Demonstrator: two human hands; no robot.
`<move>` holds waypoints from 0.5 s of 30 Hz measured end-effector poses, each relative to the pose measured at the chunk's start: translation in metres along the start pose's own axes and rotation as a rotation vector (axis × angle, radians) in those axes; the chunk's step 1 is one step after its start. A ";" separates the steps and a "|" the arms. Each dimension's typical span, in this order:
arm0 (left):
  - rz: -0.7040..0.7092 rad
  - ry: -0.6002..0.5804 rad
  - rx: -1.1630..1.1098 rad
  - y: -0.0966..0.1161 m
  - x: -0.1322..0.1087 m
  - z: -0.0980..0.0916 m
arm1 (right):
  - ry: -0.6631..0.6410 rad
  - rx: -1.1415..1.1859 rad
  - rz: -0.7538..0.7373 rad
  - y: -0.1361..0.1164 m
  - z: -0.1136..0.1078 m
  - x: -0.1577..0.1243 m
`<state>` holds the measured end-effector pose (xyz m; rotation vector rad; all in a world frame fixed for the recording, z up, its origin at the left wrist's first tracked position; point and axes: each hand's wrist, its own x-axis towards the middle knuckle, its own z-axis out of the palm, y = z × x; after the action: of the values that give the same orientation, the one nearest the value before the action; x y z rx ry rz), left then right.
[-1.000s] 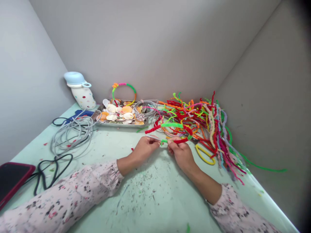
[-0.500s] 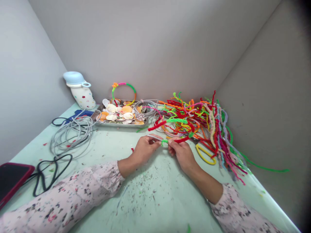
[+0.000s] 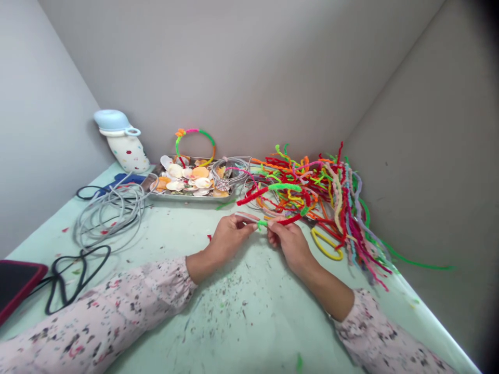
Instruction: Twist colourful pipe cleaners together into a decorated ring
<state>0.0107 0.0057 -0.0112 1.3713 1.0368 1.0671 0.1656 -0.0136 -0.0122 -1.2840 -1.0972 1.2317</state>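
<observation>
In front of the pipe cleaner heap, my two hands hold a loop [image 3: 287, 187] of grey cord or wire, partly covered in red and green pipe cleaner. My left hand [image 3: 225, 240] pinches the bare grey stretch at the loop's near side. My right hand [image 3: 291, 244] is closed on the near side, where red covering comes out to the right of its fingers. Between both sets of fingertips sits a short bright green pipe cleaner [image 3: 262, 224] around the loop, a small end hanging down. The loop's red end at the upper left sticks out free.
A metal tray [image 3: 187, 198] of shells stands at the back, with a finished-looking colourful ring [image 3: 214, 148] upright in it. Heaped pipe cleaners [image 3: 339, 192], yellow-handled scissors [image 3: 326, 244], coiled grey cord [image 3: 113, 213], a bottle [image 3: 127, 150] and a red-edged phone [image 3: 21, 285] lie around.
The camera view has shifted slightly. Slightly more of the green pipe cleaner shows between my fingertips; both hands keep their hold on the loop.
</observation>
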 end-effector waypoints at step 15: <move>0.006 0.009 -0.009 0.001 -0.003 0.000 | -0.003 0.004 -0.023 -0.002 -0.001 -0.001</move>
<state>0.0101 0.0025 -0.0106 1.3644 1.0341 1.0814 0.1666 -0.0142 -0.0106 -1.2637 -1.1080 1.2180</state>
